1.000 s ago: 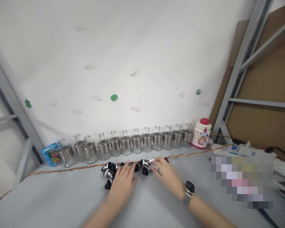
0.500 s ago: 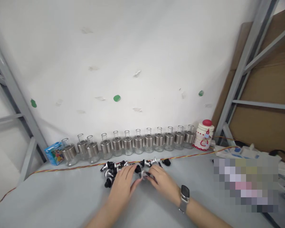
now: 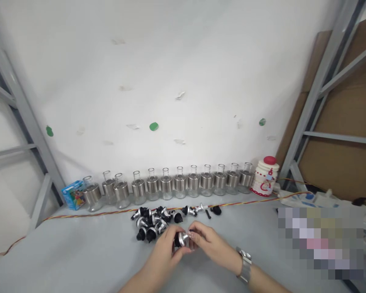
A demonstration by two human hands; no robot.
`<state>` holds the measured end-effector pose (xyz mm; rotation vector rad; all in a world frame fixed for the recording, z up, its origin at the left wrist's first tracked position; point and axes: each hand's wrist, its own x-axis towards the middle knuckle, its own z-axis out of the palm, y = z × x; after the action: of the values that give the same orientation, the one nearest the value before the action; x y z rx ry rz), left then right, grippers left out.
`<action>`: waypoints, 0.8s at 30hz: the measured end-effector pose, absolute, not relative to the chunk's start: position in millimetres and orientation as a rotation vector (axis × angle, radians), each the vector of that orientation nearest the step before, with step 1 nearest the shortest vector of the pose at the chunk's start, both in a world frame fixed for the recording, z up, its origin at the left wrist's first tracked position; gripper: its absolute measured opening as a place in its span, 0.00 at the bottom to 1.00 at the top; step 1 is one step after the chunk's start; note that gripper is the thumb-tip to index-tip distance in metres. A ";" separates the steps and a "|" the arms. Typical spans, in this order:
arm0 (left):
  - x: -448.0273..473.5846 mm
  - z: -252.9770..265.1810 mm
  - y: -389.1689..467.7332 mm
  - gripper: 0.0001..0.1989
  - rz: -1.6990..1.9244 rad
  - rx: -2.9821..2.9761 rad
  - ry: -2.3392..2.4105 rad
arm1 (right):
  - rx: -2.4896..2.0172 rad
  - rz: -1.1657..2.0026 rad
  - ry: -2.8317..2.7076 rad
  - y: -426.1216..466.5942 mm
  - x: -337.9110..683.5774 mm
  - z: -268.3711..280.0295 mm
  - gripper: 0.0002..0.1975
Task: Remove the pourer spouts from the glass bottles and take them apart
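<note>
Between my hands, above the grey table, is a silver and black bottle pour spout [image 3: 182,239]. My left hand [image 3: 162,251] is closed round its black stopper end, with thumb and fingers on either side. The fingertips of my right hand [image 3: 212,246], a watch on its wrist, pinch the silver tip; the fingers partly cover it. Just beyond my left hand lies a pile of several similar pour spouts [image 3: 155,220]. Past my right hand are a silver and clear piece [image 3: 201,207], a small black strip [image 3: 208,214] and a black cap [image 3: 216,210].
A row of several glass bottles with steel sleeves [image 3: 153,188] stands along the wall, uncapped. At its ends are a blue box [image 3: 74,196] and a white jar with a red lid [image 3: 264,179]. A twisted red-yellow wire [image 3: 110,213] crosses the table. Metal posts [image 3: 309,101] flank it.
My hands have come nearer to me, away from the pile, and a pour spout is now held between them. More of the pile shows. The view has shifted slightly.
</note>
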<state>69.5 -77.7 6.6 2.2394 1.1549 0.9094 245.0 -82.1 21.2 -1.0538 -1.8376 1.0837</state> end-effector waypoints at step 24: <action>73.5 9.9 -69.2 0.21 0.929 1.259 1.031 | -1.189 1.164 -1.471 -74.5 241.3 2.0 0.30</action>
<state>73.5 -69.2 9.9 1.2587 1.0306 0.9293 241.3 -74.5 2.0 -1.1892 -1.4713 1.1641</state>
